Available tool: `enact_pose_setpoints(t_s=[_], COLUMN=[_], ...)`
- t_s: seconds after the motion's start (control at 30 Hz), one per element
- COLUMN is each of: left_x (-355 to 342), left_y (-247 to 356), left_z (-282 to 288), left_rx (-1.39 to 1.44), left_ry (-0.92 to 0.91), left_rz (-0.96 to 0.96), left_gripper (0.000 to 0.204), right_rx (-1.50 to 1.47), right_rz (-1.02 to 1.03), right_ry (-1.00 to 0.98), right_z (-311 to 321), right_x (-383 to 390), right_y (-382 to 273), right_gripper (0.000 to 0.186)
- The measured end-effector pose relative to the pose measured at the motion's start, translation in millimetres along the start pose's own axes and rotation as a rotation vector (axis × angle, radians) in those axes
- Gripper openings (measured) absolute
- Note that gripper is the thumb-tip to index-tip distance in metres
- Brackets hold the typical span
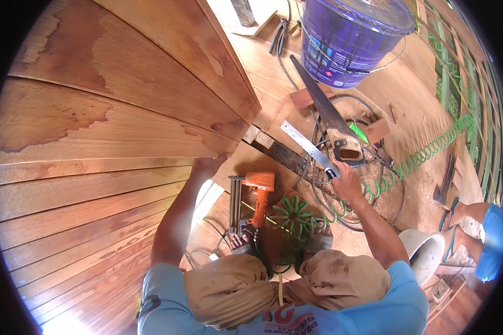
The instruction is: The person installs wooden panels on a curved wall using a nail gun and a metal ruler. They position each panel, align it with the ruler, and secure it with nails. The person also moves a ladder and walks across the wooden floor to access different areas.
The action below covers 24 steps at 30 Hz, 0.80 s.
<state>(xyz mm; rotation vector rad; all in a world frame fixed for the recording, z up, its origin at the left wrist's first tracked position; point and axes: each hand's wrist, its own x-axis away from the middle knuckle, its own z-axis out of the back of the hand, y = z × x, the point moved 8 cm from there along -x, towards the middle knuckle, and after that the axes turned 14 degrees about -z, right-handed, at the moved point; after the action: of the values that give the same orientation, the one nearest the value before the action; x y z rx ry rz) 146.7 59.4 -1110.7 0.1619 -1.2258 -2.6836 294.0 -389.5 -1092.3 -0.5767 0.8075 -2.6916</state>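
Note:
My right hand (pixel 347 183) is closed around the dark head of a try square (pixel 306 146), its metal blade pointing up and left over the floor. My left hand (pixel 209 166) reaches up to the lower edge of the wooden plank cladding (pixel 95 123); its fingers are hidden at that edge. Between my arms, an orange nail gun (pixel 260 181) lies by my feet, with a green coiled air hose (pixel 293 215) beside it. Just beyond my right hand rests a handsaw (pixel 324 106) with a wooden handle, near a bright green object (pixel 358 133).
A purple bucket (pixel 341 47) with a wire handle stands at the far side. Grey cables (pixel 313 184) loop around the saw. At the right are a hammer-like tool (pixel 445 178), a whitish bucket (pixel 422 251) and another person's legs (pixel 469 223). Sawdust covers parts of the wooden floor.

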Motion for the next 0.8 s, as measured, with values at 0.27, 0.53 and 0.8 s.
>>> enact_pose_setpoints(t_s=[0.27,0.53,0.8], left_x=[-2.5,-7.2,1.0], left_y=[6.7,162.8,270.8], left_z=[0.6,101.5,198.7], left_rx=[-0.046,0.322,0.494], left_ry=[-0.064,0.296,0.645], left_rz=[-0.018,-0.307,-0.39], left_gripper=[0.06,0.025,0.015], right_rx=[0.317,0.141,0.218], right_rz=[0.032,0.1,0.203], right_ry=[-0.173,-0.212,-0.375], right_z=[5.5,38.1,-10.9], right_x=[-18.2,-9.0,8.1], right_y=[-21.8,-87.5,-77.5], right_gripper=[0.033,0.041,0.044])
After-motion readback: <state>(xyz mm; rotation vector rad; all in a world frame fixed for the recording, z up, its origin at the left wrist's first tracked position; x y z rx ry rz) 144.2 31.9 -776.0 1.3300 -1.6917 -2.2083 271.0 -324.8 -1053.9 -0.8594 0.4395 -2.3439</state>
